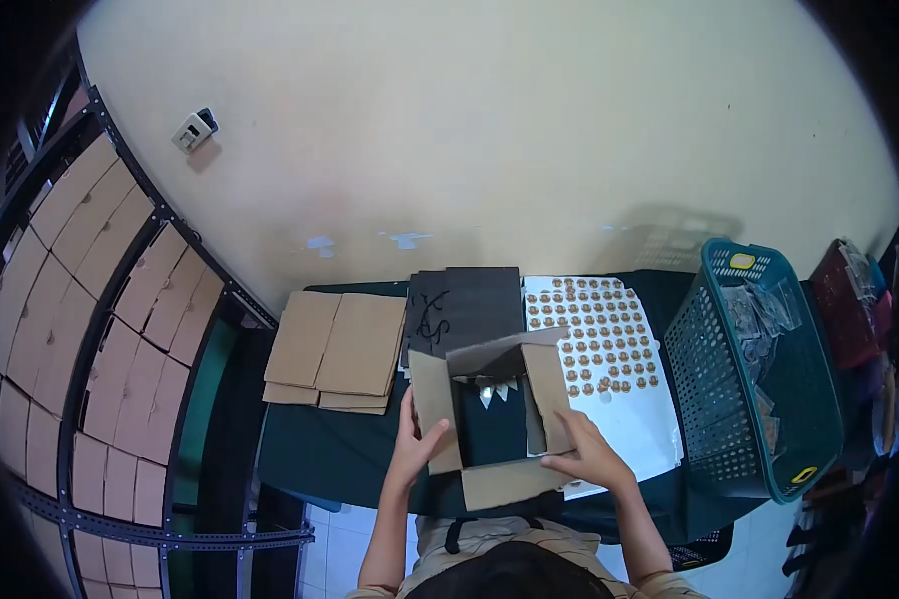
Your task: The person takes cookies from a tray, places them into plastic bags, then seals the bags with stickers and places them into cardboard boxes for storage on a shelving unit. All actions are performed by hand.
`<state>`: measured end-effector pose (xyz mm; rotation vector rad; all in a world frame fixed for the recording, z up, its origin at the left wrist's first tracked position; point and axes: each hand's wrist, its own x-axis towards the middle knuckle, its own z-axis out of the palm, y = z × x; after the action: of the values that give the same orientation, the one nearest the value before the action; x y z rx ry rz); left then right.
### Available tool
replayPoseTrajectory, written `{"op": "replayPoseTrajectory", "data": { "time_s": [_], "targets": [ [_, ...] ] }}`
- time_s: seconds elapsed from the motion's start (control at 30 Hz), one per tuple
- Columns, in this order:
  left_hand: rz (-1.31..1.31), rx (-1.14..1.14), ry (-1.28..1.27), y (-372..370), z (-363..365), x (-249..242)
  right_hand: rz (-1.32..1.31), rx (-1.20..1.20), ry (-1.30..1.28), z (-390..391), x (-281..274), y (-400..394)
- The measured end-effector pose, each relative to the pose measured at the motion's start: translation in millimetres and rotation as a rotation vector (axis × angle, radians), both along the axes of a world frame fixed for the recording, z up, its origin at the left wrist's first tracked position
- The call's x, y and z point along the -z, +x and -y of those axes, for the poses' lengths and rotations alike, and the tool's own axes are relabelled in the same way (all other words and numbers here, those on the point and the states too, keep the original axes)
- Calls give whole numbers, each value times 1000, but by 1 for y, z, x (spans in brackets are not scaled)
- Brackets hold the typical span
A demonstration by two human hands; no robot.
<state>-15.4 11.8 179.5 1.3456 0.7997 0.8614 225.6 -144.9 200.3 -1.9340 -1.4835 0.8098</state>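
Note:
A cardboard box is held over the table in front of me, its flaps folded outward. Dark green cloth shows through its middle, so its bottom looks open. My left hand grips the left side, thumb over the flap. On the right side, my right hand clasps the box near its front corner. Behind the box lies a dark board with black markings. A white sheet bearing rows of small round gold-brown stickers extends to the right, partly hidden by the box and my right hand.
Flattened cardboard boxes are stacked at the left of the green-covered table. A green plastic basket with clear packets stands at the right. Shelves of boxes rise at far left. A wall closes off the back.

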Motion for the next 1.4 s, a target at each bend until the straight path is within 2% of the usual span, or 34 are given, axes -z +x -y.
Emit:
{"op": "replayPoseTrajectory", "data": {
  "time_s": [0.07, 0.13, 0.2, 0.27, 0.33, 0.37, 0.4, 0.47, 0.57, 0.67, 0.7, 0.77, 0.9, 0.97, 1.0, 1.07, 1.1, 1.17, 1.2, 1.27, 1.4],
  "targets": [
    [-18, 3, 44, 2, 8, 3, 340, -110, 19, -9, -11, -10],
    [59, -25, 3, 6, 16, 0, 356, -111, -44, -16, -6, -11],
    [22, -28, 24, 6, 16, 2, 112, -31, 8, -22, 14, -2],
    [-57, -51, 16, 5, 12, 12, 86, -11, 116, -16, 13, 8],
    [-70, -84, 58, 4, 9, 17, -12, 45, -56, -11, 11, 23],
    [-65, -108, 59, 1, 5, 18, -100, 103, 134, -7, 20, 29],
    [-60, -132, 60, -1, 2, 16, -429, 194, -26, -2, 5, 37],
    [58, -161, -41, -4, -6, 9, -796, 361, 84, 10, 10, 45],
    [24, -159, -38, -6, -11, 2, -876, 498, 9, 25, 49, 59],
    [-8, -65, -10, -3, -9, 3, -517, 594, -7, 32, 104, 67],
    [-12, -60, 14, 2, -5, -1, -517, 595, -9, 29, 111, 67],
    [-31, -37, 27, 8, 0, -7, 369, 544, 9, 25, 125, 66],
    [-32, 81, 141, 18, 1, 9, 301, 414, 205, -17, 79, 65],
    [-110, 85, 234, 24, 6, 11, -65, 345, 223, -43, 58, 63],
    [-188, 84, 329, 27, 9, 12, -65, 346, 221, -57, 49, 61],
    [-169, 88, 332, 29, 13, 17, 323, 250, 435, -85, 37, 56],
    [-184, 70, 344, 30, 13, 19, 318, 248, 434, -100, 33, 59],
    [-180, 32, 347, 30, 14, 18, 350, 215, 598, -131, 35, 66],
    [-184, 30, 343, 30, 12, 17, 346, 213, 595, -145, 37, 70],
    [-209, 55, 384, 29, 10, 16, 182, 354, 447, -170, 45, 77],
    [-441, 179, 595, 34, 9, 13, 95, 446, 554, -193, 73, 83]
  ]
}}
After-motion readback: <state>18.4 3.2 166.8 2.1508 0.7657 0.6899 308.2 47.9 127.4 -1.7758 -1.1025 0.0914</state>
